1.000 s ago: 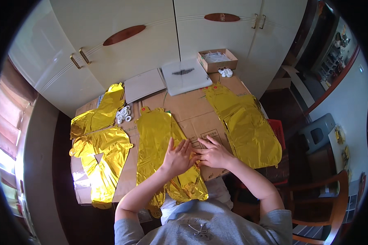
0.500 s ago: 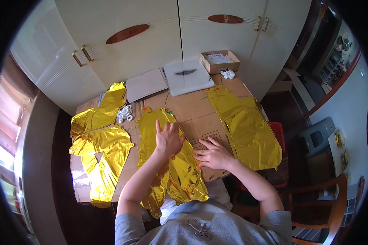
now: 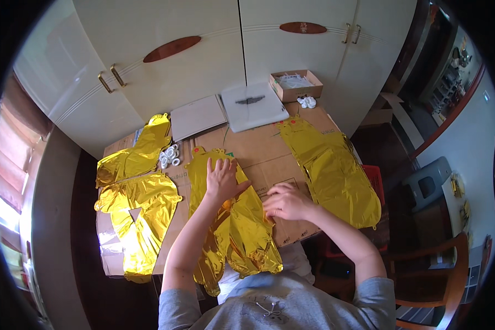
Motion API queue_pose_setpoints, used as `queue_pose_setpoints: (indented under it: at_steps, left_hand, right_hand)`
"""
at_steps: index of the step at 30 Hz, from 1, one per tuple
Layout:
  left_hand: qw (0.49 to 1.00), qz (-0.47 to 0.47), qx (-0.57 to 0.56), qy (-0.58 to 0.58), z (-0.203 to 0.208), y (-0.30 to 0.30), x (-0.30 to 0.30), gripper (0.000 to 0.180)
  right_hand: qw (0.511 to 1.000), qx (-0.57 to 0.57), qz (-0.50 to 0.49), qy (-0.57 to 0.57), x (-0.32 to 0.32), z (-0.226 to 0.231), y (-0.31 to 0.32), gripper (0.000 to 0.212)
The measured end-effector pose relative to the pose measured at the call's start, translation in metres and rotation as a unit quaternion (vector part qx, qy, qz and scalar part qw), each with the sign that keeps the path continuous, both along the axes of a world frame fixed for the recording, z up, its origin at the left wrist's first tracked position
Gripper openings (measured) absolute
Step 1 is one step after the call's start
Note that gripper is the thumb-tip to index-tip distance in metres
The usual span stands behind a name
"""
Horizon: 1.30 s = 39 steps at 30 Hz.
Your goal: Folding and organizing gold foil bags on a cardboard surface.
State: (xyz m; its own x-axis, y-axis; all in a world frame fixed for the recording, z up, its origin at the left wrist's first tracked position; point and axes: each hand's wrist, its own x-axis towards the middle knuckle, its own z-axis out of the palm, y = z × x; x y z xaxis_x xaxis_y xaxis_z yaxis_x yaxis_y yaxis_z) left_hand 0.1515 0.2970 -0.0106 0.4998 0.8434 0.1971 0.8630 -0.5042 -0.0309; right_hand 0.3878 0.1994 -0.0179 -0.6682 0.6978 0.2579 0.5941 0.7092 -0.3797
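A gold foil balloon (image 3: 240, 214), flat and creased, lies in front of me, its lower end hanging over the near table edge. My left hand (image 3: 223, 180) rests on its upper part, fingers stretched and thumb out to the right. At its right edge is my right hand (image 3: 289, 202), fingers bent and slightly apart, the tips touching or close to the foil. Whether those fingertips pinch the edge is hard to see. Farther right, another flat gold foil balloon (image 3: 335, 176) is spread out. Two gold foil pieces lie at the left, one near (image 3: 140, 212) and one far (image 3: 135, 154).
Cardboard (image 3: 258, 157) covers the table. White ribbon-like rolls (image 3: 169, 156) sit between the foil pieces. Along the back are a grey flat panel (image 3: 198, 117), a white laptop-like lid (image 3: 253, 107), a box of white sticks (image 3: 296, 85) and a white bundle (image 3: 307, 102). A wooden chair (image 3: 454, 275) stands right.
My left hand has shifted slightly, its fingers closer together. My right hand has gone from flat and spread to arched, with fingers bent at the foil's edge.
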Motion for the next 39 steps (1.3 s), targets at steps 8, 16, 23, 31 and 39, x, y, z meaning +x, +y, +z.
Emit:
queue_pose_setpoints:
  at_steps: [8,16,23,31,39]
  left_hand:
    - [1.000,0.007,-0.015,0.004,0.001,0.000,0.000,0.087]
    - [1.000,0.006,-0.016,0.004,-0.003,-0.001,-0.001,0.089]
    - [0.999,0.001,-0.030,0.012,-0.001,-0.003,0.006,0.090]
    - [0.999,-0.052,-0.006,-0.001,-0.005,0.000,0.032,0.092]
    - [0.996,-0.050,-0.077,-0.007,0.007,0.001,0.040,0.091]
  right_hand:
    - [0.986,0.135,0.082,-0.044,-0.016,-0.003,0.055,0.026]
    - [0.981,0.119,0.145,-0.056,0.001,0.005,0.020,0.027]
    - [0.981,0.110,0.148,-0.055,0.018,0.009,-0.020,0.025]
    - [0.990,0.121,0.058,-0.030,0.025,0.002,-0.060,0.023]
    - [0.997,0.064,0.020,0.031,0.031,0.000,-0.075,0.025]
